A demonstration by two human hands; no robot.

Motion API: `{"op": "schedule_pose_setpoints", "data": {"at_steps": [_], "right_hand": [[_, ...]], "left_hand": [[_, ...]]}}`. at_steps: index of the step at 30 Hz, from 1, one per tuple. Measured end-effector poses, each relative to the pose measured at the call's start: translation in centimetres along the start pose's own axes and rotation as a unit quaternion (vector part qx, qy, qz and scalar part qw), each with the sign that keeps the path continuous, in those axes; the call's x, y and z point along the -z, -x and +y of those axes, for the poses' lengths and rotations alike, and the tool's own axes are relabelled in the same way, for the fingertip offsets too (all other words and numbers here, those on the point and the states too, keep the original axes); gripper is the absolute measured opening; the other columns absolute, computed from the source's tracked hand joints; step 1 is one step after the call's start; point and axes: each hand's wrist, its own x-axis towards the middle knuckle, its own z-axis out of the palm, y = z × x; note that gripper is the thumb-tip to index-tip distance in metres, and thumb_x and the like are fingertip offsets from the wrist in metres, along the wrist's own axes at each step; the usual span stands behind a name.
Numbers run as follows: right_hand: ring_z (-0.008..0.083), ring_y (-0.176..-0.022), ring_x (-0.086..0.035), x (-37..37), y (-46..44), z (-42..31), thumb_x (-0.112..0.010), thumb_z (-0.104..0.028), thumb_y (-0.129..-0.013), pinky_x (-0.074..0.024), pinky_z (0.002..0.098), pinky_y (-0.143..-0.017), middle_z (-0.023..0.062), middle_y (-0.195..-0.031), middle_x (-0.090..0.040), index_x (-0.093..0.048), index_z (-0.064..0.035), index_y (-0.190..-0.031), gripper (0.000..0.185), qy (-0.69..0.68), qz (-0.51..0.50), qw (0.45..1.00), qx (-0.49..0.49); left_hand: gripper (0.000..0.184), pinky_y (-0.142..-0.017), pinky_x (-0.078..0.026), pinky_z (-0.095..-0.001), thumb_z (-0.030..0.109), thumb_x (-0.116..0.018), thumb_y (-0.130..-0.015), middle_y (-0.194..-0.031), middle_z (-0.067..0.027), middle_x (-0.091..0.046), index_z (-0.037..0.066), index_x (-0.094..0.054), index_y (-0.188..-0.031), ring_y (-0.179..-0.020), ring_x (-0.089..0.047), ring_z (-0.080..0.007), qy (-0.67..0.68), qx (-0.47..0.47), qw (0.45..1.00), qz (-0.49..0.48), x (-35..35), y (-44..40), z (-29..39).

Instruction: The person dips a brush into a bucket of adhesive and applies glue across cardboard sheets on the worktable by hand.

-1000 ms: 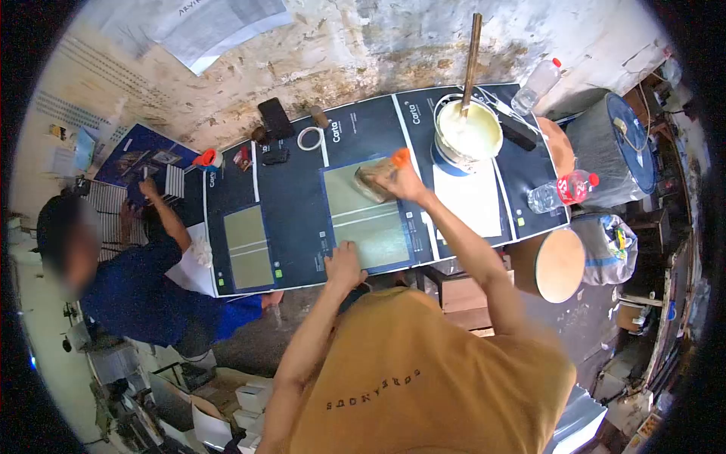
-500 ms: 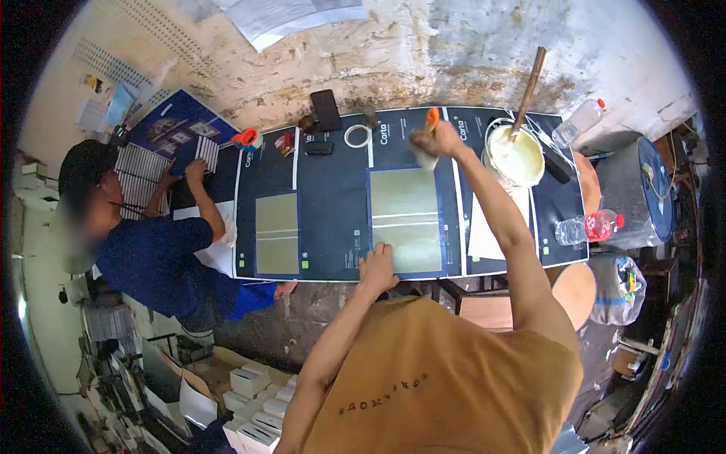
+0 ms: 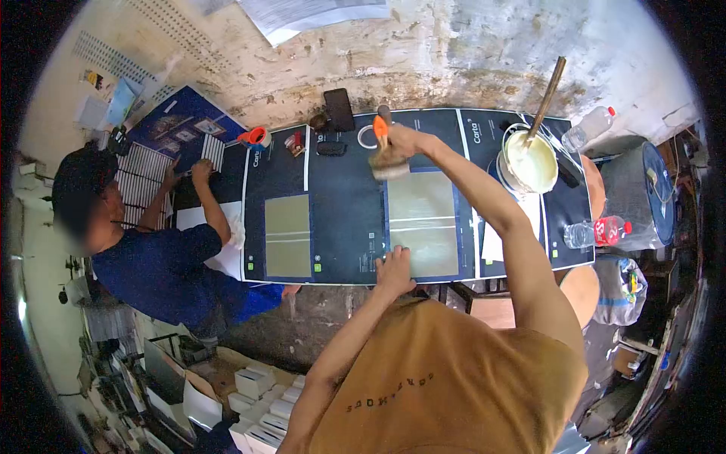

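My right hand (image 3: 406,141) is closed around the orange handle of a wide brush (image 3: 389,168). Its bristles point down over the top left edge of a blue-edged cover sheet (image 3: 421,204) with two greyish boards and pale strips between them. My left hand (image 3: 395,269) lies with fingers spread on that sheet's lower left edge. To the left, a similar sheet (image 3: 287,219) rests on the black table covering. Right of my brush arm stands a white bucket (image 3: 508,172) of cream-coloured paste, a wooden stick (image 3: 546,98) leaning in it.
A co-worker in a dark shirt (image 3: 151,261) handles a dark book at the table's left end, beside stacked books (image 3: 144,185). A phone (image 3: 339,110) and tape roll (image 3: 367,136) lie near the wall. Plastic bottles (image 3: 581,235) stand or lie on the right.
My right hand and the brush have moved left, from above the sheet's top right to its top left. My left hand stays on the lower left edge. The view has shifted slightly.
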Motion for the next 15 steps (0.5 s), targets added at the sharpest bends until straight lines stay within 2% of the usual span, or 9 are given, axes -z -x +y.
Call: {"op": "schedule_pose_setpoints", "data": {"at_steps": [3, 4, 5, 7, 8, 11, 12, 15], "right_hand": [[0.0381, -0.078, -0.067, -1.6, -1.6, 0.6, -0.071, -0.038, -0.083, -0.0521, 0.0465, -0.07, 0.0204, -0.083, -0.069, -0.068, -0.0046, -0.097, 0.036, 0.118, -0.097, 0.986, -0.064], [0.0429, -0.081, -0.066, -2.5, -2.1, 1.6, -0.07, -0.031, -0.083, -0.0535, 0.0461, -0.072, 0.0219, -0.085, -0.068, -0.064, -0.0034, -0.089, 0.029, 0.136, 0.016, 0.981, -0.135], [0.0417, -0.08, -0.066, -2.8, -2.2, 3.0, -0.07, -0.032, -0.083, -0.0534, 0.0455, -0.071, 0.021, -0.084, -0.068, -0.065, -0.0039, -0.095, 0.03, 0.125, 0.052, 0.986, -0.098], [0.0393, -0.078, -0.067, 0.4, -1.8, 0.4, -0.069, -0.034, -0.084, -0.0532, 0.0443, -0.07, 0.0193, -0.082, -0.069, -0.068, -0.0049, -0.105, 0.036, 0.101, 0.124, 0.987, -0.027], [0.0342, -0.078, -0.069, 1.0, -1.4, -1.3, -0.071, -0.032, -0.084, -0.0546, 0.0402, -0.07, 0.017, -0.083, -0.069, -0.068, -0.0052, -0.105, 0.034, 0.081, 0.185, 0.977, -0.068], [0.0284, -0.078, -0.069, 2.6, 2.5, -8.9, -0.072, -0.03, -0.084, -0.0555, 0.0367, -0.072, 0.0142, -0.086, -0.07, -0.069, -0.0052, -0.104, 0.032, -0.096, 0.189, 0.975, 0.065], [0.0244, -0.078, -0.069, -0.4, 3.7, -6.4, -0.072, -0.029, -0.084, -0.0556, 0.0359, -0.074, 0.0125, -0.089, -0.071, -0.071, -0.0062, -0.101, 0.028, -0.176, 0.161, 0.971, 0.017], [0.0259, -0.08, -0.069, -3.0, 8.4, -8.8, -0.072, -0.026, -0.084, -0.0558, 0.0346, -0.076, 0.0124, -0.093, -0.072, -0.072, -0.0057, -0.101, 0.026, -0.056, 0.118, 0.991, 0.017]], "left_hand": [[0.08, -0.096, -0.04, -0.0644, 0.031, -0.086, -0.067, -0.131, -0.0134, -0.046, 0.006, -0.043, -0.13, -0.12, -0.051, -0.0352, 0.006, 0.001, 1.0, -0.018, 0.4, -0.1, -0.2], [0.08, -0.095, -0.04, -0.064, 0.031, -0.086, -0.067, -0.131, -0.0132, -0.046, 0.006, -0.043, -0.13, -0.121, -0.051, -0.0352, 0.007, 0.003, 1.0, -0.019, 0.5, 0.1, -0.1], [0.08, -0.094, -0.04, -0.0636, 0.031, -0.086, -0.067, -0.132, -0.0131, -0.046, 0.005, -0.043, -0.13, -0.121, -0.051, -0.0351, 0.007, 0.005, 1.0, -0.021, 0.7, 0.2, -0.1], [0.08, -0.094, -0.04, -0.0631, 0.032, -0.086, -0.067, -0.132, -0.0132, -0.045, 0.005, -0.043, -0.13, -0.121, -0.05, -0.0356, 0.006, 0.006, 1.0, -0.011, 0.9, -0.1, -0.3], [0.08, -0.095, -0.04, -0.063, 0.032, -0.086, -0.067, -0.133, -0.0134, -0.045, 0.005, -0.043, -0.13, -0.122, -0.049, -0.0362, 0.008, 0.005, 1.0, -0.004, 0.7, -0.3, -0.6], [0.08, -0.095, -0.039, -0.0627, 0.033, -0.085, -0.068, -0.133, -0.0141, -0.045, 0.005, -0.044, -0.13, -0.123, -0.046, -0.0382, 0.034, -0.002, 0.998, 0.058, -0.6, 0.9, -0.6], [0.079, -0.096, -0.039, -0.0626, 0.033, -0.085, -0.068, -0.133, -0.0144, -0.045, 0.005, -0.044, -0.13, -0.124, -0.045, -0.039, 0.043, -0.004, 0.995, 0.088, -0.6, 1.2, -0.7], [0.079, -0.096, -0.039, -0.0629, 0.035, -0.083, -0.069, -0.133, -0.0148, -0.045, 0.004, -0.045, -0.13, -0.124, -0.044, -0.0398, 0.062, 0.022, 0.996, 0.06, 0.6, 1.8, -0.3]]}}
